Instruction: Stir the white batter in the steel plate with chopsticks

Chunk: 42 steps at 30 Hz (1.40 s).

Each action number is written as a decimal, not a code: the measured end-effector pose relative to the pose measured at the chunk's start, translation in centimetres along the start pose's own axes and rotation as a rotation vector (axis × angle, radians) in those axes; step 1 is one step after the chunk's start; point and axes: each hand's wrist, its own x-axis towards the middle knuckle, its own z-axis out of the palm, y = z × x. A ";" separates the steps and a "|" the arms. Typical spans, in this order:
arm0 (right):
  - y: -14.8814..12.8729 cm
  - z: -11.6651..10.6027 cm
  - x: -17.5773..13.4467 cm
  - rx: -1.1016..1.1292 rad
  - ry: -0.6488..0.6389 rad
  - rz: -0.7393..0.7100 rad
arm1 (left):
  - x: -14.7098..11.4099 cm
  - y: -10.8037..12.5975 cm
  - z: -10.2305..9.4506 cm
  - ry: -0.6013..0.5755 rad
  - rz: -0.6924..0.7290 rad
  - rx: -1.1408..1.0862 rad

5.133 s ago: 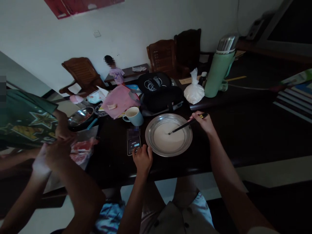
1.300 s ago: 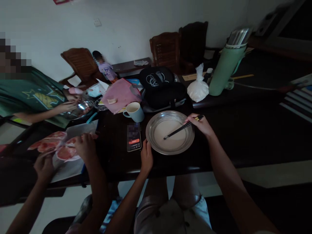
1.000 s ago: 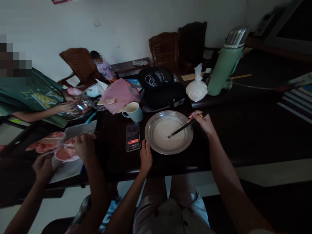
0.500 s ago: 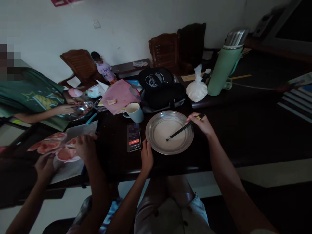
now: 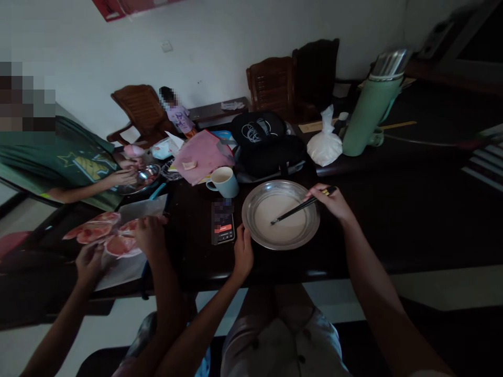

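Note:
A shallow round metal basin sits on the dark table in front of me, with milky white liquid in its bottom. My left hand grips the near-left rim, its thumb side against the metal. Black chopsticks slant down from my right hand, which is closed around their upper part at the basin's right rim. Their tips dip into the liquid near the middle. A lit phone lies left of the basin, and a light blue mug stands behind the phone.
Beyond the basin are a black bag, a tied bag of white powder and a tall green thermos. At left, a co-worker's hands handle raw meat; another person works at a metal bowl.
The whole view has swung slightly left, so things sit farther right in the picture. My hands keep their hold on the basin and chopsticks, with little visible motion.

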 end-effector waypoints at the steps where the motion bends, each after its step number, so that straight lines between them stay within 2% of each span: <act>1: 0.0 0.1 0.0 -0.009 -0.005 -0.008 | 0.0 0.0 0.0 -0.001 0.004 -0.002; 6: 0.4 -0.5 0.2 0.038 0.103 0.017 | 0.0 -0.1 0.1 0.007 0.009 0.010; 13: 0.1 0.1 0.2 0.023 -0.028 -0.014 | 0.1 0.0 0.1 -0.001 0.004 0.010; 18: 0.2 -0.5 0.3 0.038 0.126 0.007 | 0.0 0.2 0.0 -0.013 -0.016 -0.015; 22: 0.3 -0.1 0.1 0.062 0.022 0.022 | 0.9 0.0 -0.1 0.011 -0.054 -0.067; 25: 0.3 0.3 0.1 0.051 -0.036 -0.006 | 2.7 0.2 0.2 0.040 -0.125 -0.188; 27: 0.3 0.2 0.2 0.043 0.002 -0.013 | 4.1 0.6 0.8 0.049 -0.167 -0.340; 30: 0.5 -0.3 0.3 0.043 0.097 -0.005 | 5.8 1.2 1.8 -0.035 -0.249 -0.625; 33: 0.6 -0.3 0.3 0.047 0.085 0.010 | 6.4 1.4 2.5 -0.016 -0.325 -0.795; 37: 0.4 0.2 0.2 0.054 0.001 -0.015 | 6.4 0.6 2.9 0.002 -0.269 -0.836; 42: 0.9 -0.7 0.4 0.009 0.165 -0.110 | 6.7 -0.5 2.9 0.035 -0.182 -0.798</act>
